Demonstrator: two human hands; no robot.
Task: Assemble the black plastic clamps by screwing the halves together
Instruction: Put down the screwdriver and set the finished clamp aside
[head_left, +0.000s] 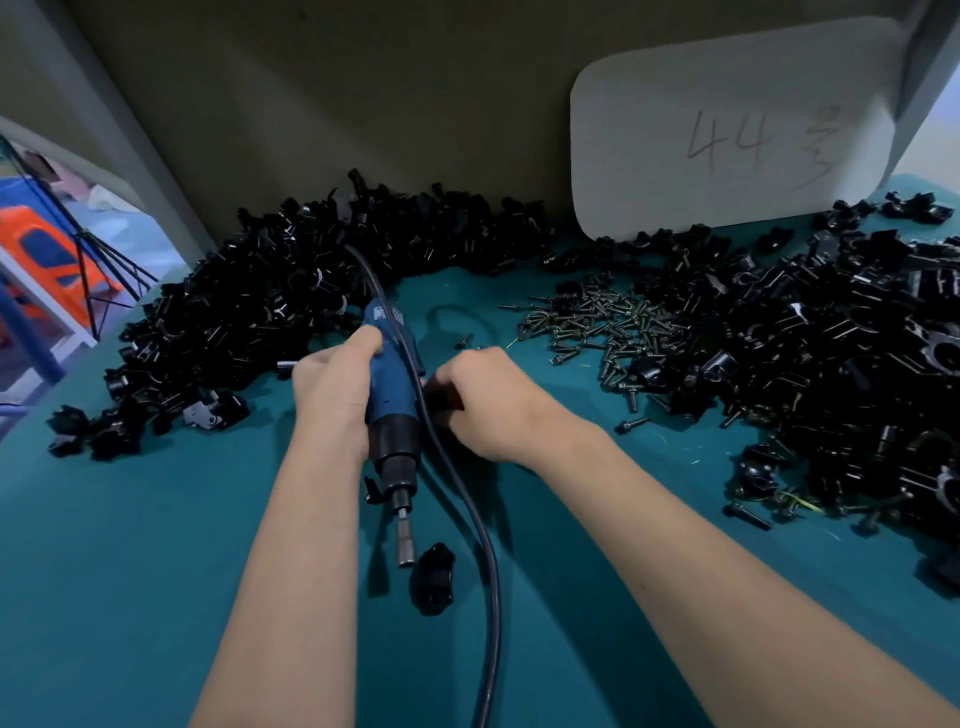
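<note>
Clamp half (445, 396) sits in the right hand's (485, 402) closed grip; left hand (327, 395) grips the screwdriver (390, 410).

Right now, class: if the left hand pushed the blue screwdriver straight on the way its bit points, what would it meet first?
Held by the left hand, the blue screwdriver points toward the viewer. Its bit would probably first meet the lone black clamp piece, though depth is unclear.

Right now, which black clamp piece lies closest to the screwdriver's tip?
The lone clamp piece on the green mat, just right of the screwdriver tip; every other piece lies in the far piles or in the hands.
</note>
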